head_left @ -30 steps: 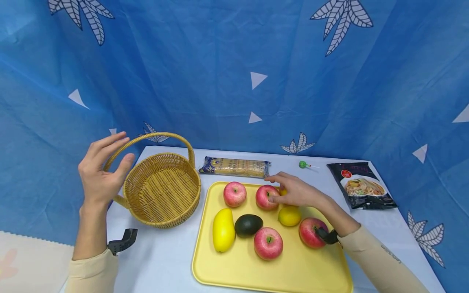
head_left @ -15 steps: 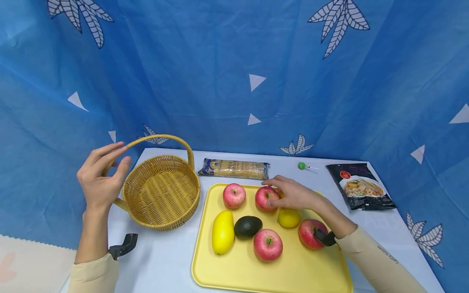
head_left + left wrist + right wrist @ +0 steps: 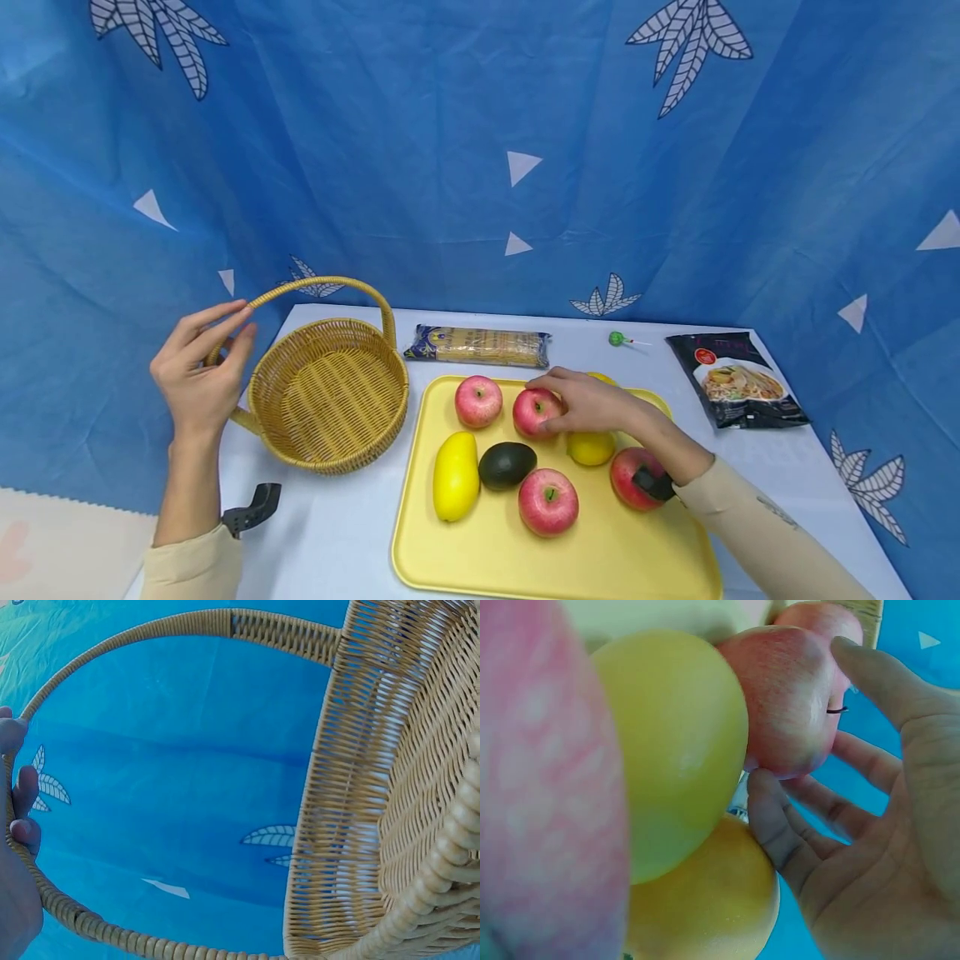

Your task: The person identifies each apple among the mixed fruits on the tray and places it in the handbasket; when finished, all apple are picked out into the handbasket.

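My left hand [image 3: 198,375] holds the arched handle of the wicker basket [image 3: 330,467]; in the left wrist view its fingers [image 3: 26,787] curl around the handle [image 3: 150,630]. On the yellow tray [image 3: 480,567], my right hand [image 3: 600,404] grips a red apple [image 3: 535,410] at the back. The right wrist view shows the thumb [image 3: 870,671] against this apple [image 3: 784,697], with fingers on its other side. A lemon [image 3: 590,450] lies just below the hand. Another yellow fruit [image 3: 602,378] is mostly hidden behind it.
More apples [image 3: 478,402], a yellow mango [image 3: 455,477] and a dark green avocado [image 3: 507,465] share the tray. Behind it lie a noodle packet [image 3: 480,347], a green lollipop [image 3: 617,338] and, farther right, a black food bag [image 3: 738,379]. A blue curtain [image 3: 420,167] hangs behind the table.
My left hand has lowered and its fingers have drawn in onto the basket handle. The right hand has closed around the back apple, which has shifted slightly left; the yellow fruit behind shows more.
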A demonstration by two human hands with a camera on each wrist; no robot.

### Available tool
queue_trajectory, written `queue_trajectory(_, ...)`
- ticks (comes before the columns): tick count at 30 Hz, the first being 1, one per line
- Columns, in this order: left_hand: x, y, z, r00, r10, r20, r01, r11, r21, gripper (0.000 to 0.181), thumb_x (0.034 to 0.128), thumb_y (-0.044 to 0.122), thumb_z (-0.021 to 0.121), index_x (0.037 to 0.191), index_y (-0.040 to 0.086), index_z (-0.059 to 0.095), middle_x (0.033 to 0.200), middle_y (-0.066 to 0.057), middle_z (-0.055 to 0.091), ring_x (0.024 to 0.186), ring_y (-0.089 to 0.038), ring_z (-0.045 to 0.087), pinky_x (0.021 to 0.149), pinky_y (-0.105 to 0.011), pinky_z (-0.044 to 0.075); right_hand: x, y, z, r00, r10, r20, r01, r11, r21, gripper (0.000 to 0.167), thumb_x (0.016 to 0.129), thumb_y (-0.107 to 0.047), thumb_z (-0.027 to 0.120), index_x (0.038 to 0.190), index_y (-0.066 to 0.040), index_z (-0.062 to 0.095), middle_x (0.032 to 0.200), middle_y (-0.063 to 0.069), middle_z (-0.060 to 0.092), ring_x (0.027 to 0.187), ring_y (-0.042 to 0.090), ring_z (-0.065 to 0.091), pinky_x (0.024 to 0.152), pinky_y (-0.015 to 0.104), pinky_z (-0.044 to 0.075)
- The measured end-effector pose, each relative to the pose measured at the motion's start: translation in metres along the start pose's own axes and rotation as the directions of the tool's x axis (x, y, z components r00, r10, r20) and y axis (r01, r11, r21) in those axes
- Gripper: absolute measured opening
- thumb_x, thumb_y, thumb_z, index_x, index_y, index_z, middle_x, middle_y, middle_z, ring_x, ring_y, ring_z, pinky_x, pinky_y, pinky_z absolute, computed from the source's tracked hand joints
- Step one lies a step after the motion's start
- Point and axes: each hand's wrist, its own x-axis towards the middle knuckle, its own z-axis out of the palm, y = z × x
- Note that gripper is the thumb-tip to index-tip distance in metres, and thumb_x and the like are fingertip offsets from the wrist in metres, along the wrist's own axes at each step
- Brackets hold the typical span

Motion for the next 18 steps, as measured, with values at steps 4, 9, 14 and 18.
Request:
queue_trajectory(4, -0.001, -0.001, 0.0, 1.0, 0.002, -0.028, -0.002, 1.0, 0.002, 0.016, 0.0805, -0.009, 0.078, 0.095, -0.003, 0.08, 0.105, -0.021, 0.073, 0.081, 0.001, 0.06, 0.058, -0.008, 0.034, 0.002, -0.001, 0.001, 1.0, -0.013, 0.028, 0.013, 1.0, -0.014, 0.065, 0.084, -0.044, 0.079, 0.142, -0.024, 0.056, 0.125, 0.001, 0.057, 0.104, 0.017, 0.058, 0.093, 0.041, 0.055)
queue_trajectory(9, -0.002, -0.001, 0.001, 0.998, 0.001, -0.056, -0.001, 1.0, -0.015, 0.017, 0.0791, -0.013, 0.077, 0.094, -0.003, 0.079, 0.103, -0.022, 0.074, 0.083, 0.0, 0.063, 0.057, -0.008, 0.033, 0.006, -0.002, 0.0, 0.998, -0.006, 0.055, 0.008, 0.999, -0.042, 0.067, 0.084, -0.046, 0.079, 0.143, -0.027, 0.055, 0.125, -0.001, 0.056, 0.104, 0.014, 0.057, 0.092, 0.037, 0.055)
queue_trajectory(14, -0.002, -0.002, 0.0, 0.998, -0.002, -0.066, 0.001, 1.0, -0.027, 0.018, 0.0793, -0.014, 0.075, 0.093, -0.004, 0.079, 0.102, -0.022, 0.074, 0.087, -0.002, 0.065, 0.059, -0.007, 0.036, 0.009, -0.004, -0.001, 0.997, -0.011, 0.077, 0.015, 0.999, -0.04, 0.068, 0.083, -0.046, 0.079, 0.144, -0.027, 0.055, 0.126, 0.0, 0.057, 0.104, 0.015, 0.057, 0.092, 0.038, 0.055)
queue_trajectory(18, -0.003, -0.004, 0.001, 0.998, -0.005, -0.066, 0.002, 0.999, -0.038, 0.018, 0.0801, -0.015, 0.074, 0.094, -0.004, 0.079, 0.102, -0.022, 0.073, 0.092, -0.006, 0.068, 0.066, -0.007, 0.044, 0.012, -0.005, 0.002, 0.995, -0.012, 0.095, 0.016, 0.999, -0.047, 0.072, 0.082, -0.049, 0.079, 0.145, -0.027, 0.053, 0.128, 0.001, 0.056, 0.105, 0.016, 0.058, 0.093, 0.039, 0.055)
